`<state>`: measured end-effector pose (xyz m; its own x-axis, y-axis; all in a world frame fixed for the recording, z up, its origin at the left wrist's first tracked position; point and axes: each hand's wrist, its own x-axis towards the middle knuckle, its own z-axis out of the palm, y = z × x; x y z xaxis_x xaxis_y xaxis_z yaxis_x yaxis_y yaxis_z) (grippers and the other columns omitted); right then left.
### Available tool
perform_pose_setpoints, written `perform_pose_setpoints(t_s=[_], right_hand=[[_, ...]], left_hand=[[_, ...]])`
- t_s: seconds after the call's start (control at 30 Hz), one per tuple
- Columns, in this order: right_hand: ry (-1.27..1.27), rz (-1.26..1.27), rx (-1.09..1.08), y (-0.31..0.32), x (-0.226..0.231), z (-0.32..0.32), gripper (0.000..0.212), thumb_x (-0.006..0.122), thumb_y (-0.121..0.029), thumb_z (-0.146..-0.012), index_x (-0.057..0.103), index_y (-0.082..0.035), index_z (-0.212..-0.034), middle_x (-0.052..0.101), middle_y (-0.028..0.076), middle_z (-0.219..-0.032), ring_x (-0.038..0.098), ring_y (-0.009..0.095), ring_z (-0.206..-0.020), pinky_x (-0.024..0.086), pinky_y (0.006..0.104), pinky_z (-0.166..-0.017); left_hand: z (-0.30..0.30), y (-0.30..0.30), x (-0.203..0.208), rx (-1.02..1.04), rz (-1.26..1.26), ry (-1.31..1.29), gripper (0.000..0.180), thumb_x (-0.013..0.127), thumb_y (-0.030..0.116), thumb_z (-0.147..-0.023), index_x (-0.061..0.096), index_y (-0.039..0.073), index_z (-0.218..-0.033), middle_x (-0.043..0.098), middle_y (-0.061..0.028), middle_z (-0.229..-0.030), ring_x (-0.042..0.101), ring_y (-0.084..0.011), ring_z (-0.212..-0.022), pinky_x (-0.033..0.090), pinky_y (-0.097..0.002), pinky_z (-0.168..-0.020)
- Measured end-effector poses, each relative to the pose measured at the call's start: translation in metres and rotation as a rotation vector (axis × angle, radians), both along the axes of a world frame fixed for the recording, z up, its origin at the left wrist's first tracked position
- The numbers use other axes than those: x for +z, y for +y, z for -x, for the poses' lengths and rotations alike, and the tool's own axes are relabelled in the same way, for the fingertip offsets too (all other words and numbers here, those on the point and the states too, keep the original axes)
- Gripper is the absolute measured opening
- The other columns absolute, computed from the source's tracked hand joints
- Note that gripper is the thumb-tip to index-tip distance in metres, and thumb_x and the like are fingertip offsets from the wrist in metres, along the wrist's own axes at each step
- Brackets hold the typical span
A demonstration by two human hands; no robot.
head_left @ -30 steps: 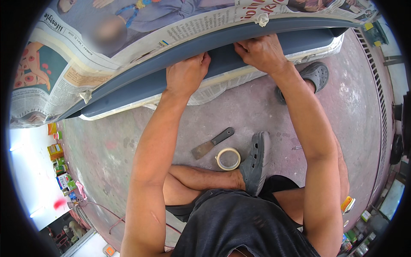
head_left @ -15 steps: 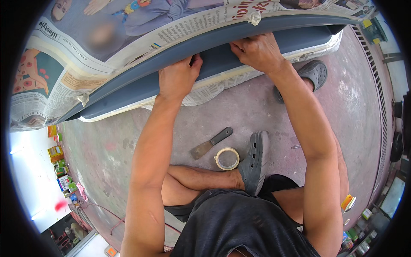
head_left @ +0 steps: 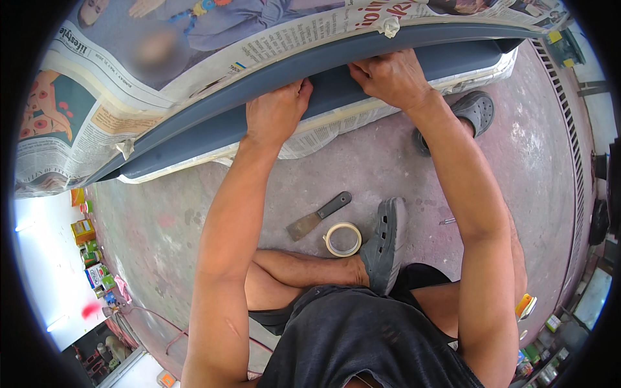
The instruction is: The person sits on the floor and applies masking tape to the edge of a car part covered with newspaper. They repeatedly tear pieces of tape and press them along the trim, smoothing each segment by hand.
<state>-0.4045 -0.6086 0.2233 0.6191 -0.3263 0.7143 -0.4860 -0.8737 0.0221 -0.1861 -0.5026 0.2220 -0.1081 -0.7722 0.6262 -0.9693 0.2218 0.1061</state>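
Note:
A long blue-grey painted panel (head_left: 207,132) stretches across the top, with a raised ridge along it. Newspaper masking sheets (head_left: 272,42) cover the surface above, and a taped newspaper strip (head_left: 330,126) edges the panel below. My left hand (head_left: 275,113) is closed against the panel just under the ridge, thumb and fingers pressed together. Further right, my right hand (head_left: 391,79) is closed too, its knuckles up at the ridge and its fingertips hidden beneath it. Whatever either hand pinches is too small or covered to make out.
On the concrete floor lie a putty knife (head_left: 334,204) with a black handle and a roll of masking tape (head_left: 328,242), close to my grey clog (head_left: 381,252). Crumpled tape bits (head_left: 388,26) stick to the newspaper edge. Cans (head_left: 90,258) line the left wall.
My left hand has shifted slightly right along the panel, still closed. The right hand stays almost where it was.

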Motion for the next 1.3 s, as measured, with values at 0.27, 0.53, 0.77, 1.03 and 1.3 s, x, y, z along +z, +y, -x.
perform_pose_setpoints(t_s=[0.27,0.53,0.77,1.03,1.3], right_hand=[[0.009,-0.045,-0.021,-0.001,-0.001,-0.001,0.017,0.082,-0.017,-0.076,0.083,-0.012,-0.092,0.076,0.008,-0.086,0.073,0.029,-0.083,0.058,0.0406,-0.077],[-0.007,-0.055,-0.038,-0.004,0.002,-0.003,0.010,0.081,-0.017,-0.077,0.080,-0.011,-0.085,0.074,0.008,-0.083,0.072,0.031,-0.083,0.057,0.0424,-0.077],[-0.013,-0.045,-0.036,-0.004,0.001,-0.005,0.011,0.083,-0.016,-0.075,0.079,-0.009,-0.082,0.072,0.008,-0.078,0.071,0.031,-0.080,0.056,0.0434,-0.075],[0.001,-0.026,-0.070,-0.005,-0.003,-0.005,0.010,0.083,-0.018,-0.075,0.081,-0.012,-0.084,0.075,0.008,-0.083,0.072,0.029,-0.083,0.058,0.0416,-0.076],[-0.023,-0.022,-0.060,-0.005,-0.003,-0.006,0.012,0.083,-0.019,-0.077,0.081,-0.010,-0.084,0.075,0.009,-0.080,0.073,0.030,-0.077,0.059,0.0407,-0.070]], left_hand=[[0.000,-0.001,-0.002,0.018,0.004,-0.019,0.018,0.082,0.012,-0.080,0.081,0.008,-0.097,0.075,-0.0121,-0.085,0.072,-0.0342,-0.080,0.058,-0.0441,-0.077],[0.008,-0.002,-0.002,0.062,0.043,-0.002,0.016,0.080,0.013,-0.081,0.080,0.008,-0.096,0.074,-0.0129,-0.085,0.071,-0.0358,-0.079,0.057,-0.0459,-0.076],[0.010,-0.003,-0.003,0.089,0.053,0.009,0.015,0.081,0.014,-0.080,0.080,0.008,-0.094,0.074,-0.0126,-0.084,0.072,-0.0355,-0.080,0.057,-0.0455,-0.078],[0.010,-0.004,-0.008,0.125,0.044,-0.006,0.015,0.080,0.018,-0.081,0.081,0.010,-0.095,0.075,-0.0130,-0.087,0.072,-0.0360,-0.082,0.057,-0.0453,-0.079],[0.012,-0.006,-0.009,0.163,0.125,-0.049,0.013,0.081,0.022,-0.082,0.081,0.012,-0.092,0.075,-0.0115,-0.083,0.072,-0.0358,-0.078,0.058,-0.0454,-0.075]])
